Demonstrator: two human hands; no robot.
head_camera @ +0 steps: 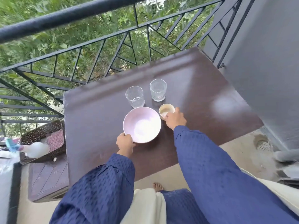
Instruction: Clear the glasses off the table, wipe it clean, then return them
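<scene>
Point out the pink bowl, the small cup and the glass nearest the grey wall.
pink bowl (142, 125): head view, on its bare inner floor.
small cup (166, 109): head view, on its inner wall.
glass nearest the grey wall (158, 92): head view, on its clear side wall.

There is one view, from a wide-angle camera worn on the person's head, facing forward and steeply down. It sits close above the work: the left hand (125, 143) gripping the pink bowl (142, 125) and the right hand (175, 119) holding the small cup (166, 110) lie near the frame's middle. Beyond the grips the view reaches the left glass (135, 97), the right glass (158, 92), the table (202, 94) and the railing (64, 17) — nearer than the grips, both blue sleeves (218, 167) and a bare foot (158, 186). Straight bars bow toward the edges.
</scene>
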